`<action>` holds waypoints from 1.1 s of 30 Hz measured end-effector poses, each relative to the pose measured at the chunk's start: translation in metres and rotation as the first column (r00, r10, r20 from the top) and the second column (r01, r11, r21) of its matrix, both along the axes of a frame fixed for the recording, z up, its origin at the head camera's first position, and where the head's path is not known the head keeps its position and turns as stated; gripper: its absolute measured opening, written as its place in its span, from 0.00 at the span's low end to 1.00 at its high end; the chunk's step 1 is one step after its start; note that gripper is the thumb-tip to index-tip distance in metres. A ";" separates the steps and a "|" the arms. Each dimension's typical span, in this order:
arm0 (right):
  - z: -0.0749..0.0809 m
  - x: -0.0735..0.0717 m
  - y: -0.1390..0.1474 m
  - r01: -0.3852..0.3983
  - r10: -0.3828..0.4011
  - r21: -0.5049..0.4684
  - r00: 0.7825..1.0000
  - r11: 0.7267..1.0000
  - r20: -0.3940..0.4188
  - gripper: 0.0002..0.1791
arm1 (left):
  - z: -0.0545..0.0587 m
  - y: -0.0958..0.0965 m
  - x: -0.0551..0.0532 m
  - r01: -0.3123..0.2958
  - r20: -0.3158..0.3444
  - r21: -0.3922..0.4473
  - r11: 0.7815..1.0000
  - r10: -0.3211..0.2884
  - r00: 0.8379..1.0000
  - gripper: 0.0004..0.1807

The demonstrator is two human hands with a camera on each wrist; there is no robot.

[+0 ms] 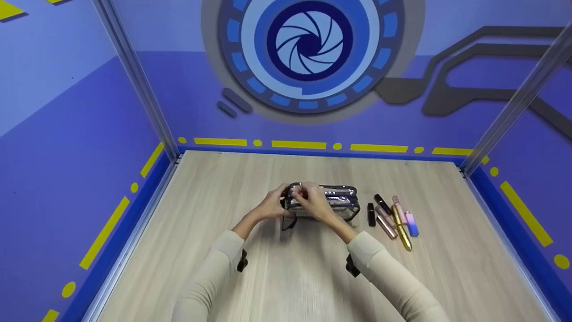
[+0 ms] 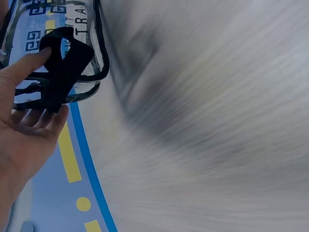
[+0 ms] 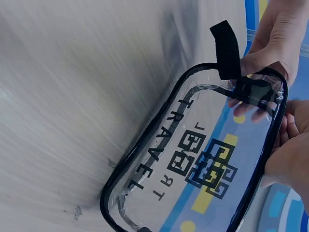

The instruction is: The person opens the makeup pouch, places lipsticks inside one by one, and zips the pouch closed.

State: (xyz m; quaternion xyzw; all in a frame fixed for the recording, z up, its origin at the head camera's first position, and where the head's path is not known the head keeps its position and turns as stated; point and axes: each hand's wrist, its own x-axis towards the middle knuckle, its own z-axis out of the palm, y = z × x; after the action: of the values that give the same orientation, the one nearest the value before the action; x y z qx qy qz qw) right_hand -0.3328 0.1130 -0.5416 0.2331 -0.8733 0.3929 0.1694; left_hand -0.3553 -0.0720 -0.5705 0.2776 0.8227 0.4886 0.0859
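A see-through travel pouch (image 1: 342,192) with black piping stands on the table, its side printed with "TRAVEL" (image 3: 161,145) and square black patterns. My left hand (image 1: 271,203) grips its left end, thumb on the black strap (image 2: 67,67) and fingers beneath in the left wrist view. At the pouch's top edge, close to that end, my right hand (image 1: 315,201) pinches with curled fingers along the zipper line. The zipper pull itself is hidden by those fingers. In the right wrist view both hands meet near the strap end, and no items show through the clear side.
Right of the pouch lies a loose group of cosmetic tubes: black tubes (image 1: 371,214), a rose-gold one (image 1: 386,226), a long gold one (image 1: 402,230), a pink one (image 1: 399,209) and a blue-purple one (image 1: 411,223). Blue printed walls (image 1: 187,98) enclose the wooden table (image 1: 286,277).
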 end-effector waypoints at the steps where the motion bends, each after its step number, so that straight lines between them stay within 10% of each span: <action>1: 0.000 -0.001 -0.001 0.005 -0.005 0.004 1.000 1.000 0.002 0.08 | 0.000 0.000 -0.001 0.004 0.006 0.002 1.000 -0.004 1.000 0.47; 10: -0.006 0.000 -0.004 0.028 -0.028 0.101 1.000 0.994 0.003 0.05 | -0.007 -0.002 -0.002 0.022 0.022 -0.018 1.000 -0.021 1.000 0.41; 33: 0.010 -0.003 0.035 0.185 -0.182 -0.017 0.975 0.982 0.131 0.05 | -0.007 -0.002 -0.009 -0.030 0.015 -0.012 0.999 0.030 0.999 0.40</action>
State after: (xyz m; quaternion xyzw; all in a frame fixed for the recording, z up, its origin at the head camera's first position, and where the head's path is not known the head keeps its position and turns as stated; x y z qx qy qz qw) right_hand -0.3354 0.1482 -0.5317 0.1231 -0.8942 0.4027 0.1518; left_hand -0.3639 -0.0738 -0.5777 0.2609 0.8291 0.4869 0.0865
